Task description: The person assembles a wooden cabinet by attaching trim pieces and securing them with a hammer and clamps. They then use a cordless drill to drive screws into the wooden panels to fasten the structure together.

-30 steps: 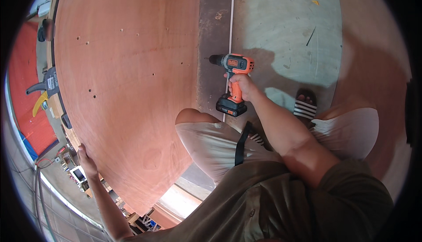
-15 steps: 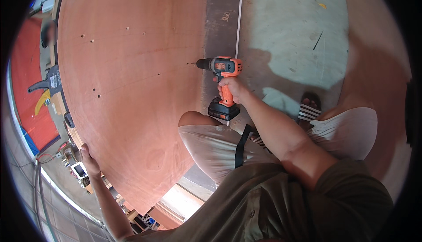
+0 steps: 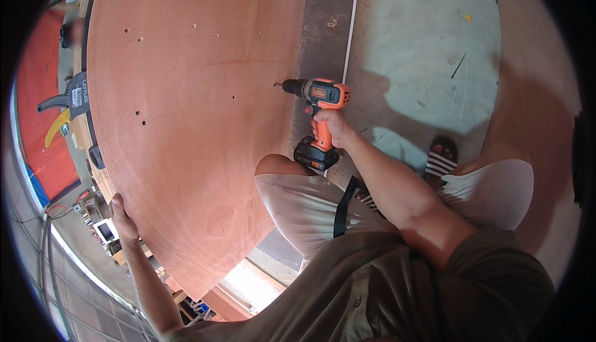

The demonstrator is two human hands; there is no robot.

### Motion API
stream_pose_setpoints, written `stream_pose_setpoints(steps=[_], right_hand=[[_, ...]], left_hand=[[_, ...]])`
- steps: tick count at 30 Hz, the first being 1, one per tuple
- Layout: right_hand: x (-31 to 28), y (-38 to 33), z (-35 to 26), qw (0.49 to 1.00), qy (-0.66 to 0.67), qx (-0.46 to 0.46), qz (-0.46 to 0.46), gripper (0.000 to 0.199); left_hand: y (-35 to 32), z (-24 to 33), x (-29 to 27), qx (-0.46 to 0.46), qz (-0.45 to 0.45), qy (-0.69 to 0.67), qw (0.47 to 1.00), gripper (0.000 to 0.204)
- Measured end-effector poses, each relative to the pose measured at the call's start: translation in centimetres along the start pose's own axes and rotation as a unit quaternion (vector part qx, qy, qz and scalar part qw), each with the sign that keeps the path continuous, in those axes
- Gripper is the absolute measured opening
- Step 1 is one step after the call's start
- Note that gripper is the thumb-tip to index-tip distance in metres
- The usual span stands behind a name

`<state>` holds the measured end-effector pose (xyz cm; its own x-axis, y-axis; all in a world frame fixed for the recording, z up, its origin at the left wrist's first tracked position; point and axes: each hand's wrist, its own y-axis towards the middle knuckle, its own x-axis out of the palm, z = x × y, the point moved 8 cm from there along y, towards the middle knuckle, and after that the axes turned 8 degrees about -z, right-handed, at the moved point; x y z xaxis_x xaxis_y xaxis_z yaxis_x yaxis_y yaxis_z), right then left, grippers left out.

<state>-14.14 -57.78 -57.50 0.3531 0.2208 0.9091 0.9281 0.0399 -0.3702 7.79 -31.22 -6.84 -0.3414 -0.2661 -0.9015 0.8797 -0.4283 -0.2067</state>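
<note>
My right hand (image 3: 329, 126) is closed round the handle of an orange and black cordless drill (image 3: 327, 93), index finger near the trigger. The drill lies level across the view, its thin bit pointing left. The bit's tip meets or almost meets the face of a large reddish plywood panel (image 3: 205, 155); whether it has entered the wood I cannot tell. Several small drilled holes and faint pencil lines mark that panel. At its lower left edge, my left hand (image 3: 125, 221) grips the panel, thumb showing and the other fingers partly hidden.
A grey and black clamp (image 3: 76, 96) with a yellow lever sits on the panel's left edge. Beyond it are an orange-red sheet (image 3: 46, 106) and assorted tools on the floor. Right of the panel run a dark strip and a pale floor (image 3: 428, 25). My sandalled foot (image 3: 442, 155) rests there.
The view has shifted, so the panel appears farther right and higher. The drill's bit has come over the dark hole that showed just ahead of its tip. Both hands keep their grip.
</note>
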Motion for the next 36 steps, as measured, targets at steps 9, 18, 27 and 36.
stream_pose_setpoints(steps=[9,18,27,36], right_hand=[[0.1,0.1,0.0,1.0,0.0,-0.005,-0.003,0.032],[-1.0,-0.3,0.3,0.994,0.003,-0.045,0.103,0.023],[-1.5,-0.6,0.4,0.987,-0.032,-0.036,0.156,0.017],[-1.5,-0.8,-0.4,0.993,0.028,-0.051,0.103,0.018]], left_hand=[[-0.1,0.7,1.2,-0.003,-0.016,-0.073,0.997,0.069],[0.0,0.5,1.2,-0.008,-0.01,-0.072,0.997,0.071],[-0.2,2.6,1.8,0.016,0.033,-0.024,0.999,0.059],[0.0,0.0,1.1,-0.035,-0.022,-0.078,0.996,0.07]])
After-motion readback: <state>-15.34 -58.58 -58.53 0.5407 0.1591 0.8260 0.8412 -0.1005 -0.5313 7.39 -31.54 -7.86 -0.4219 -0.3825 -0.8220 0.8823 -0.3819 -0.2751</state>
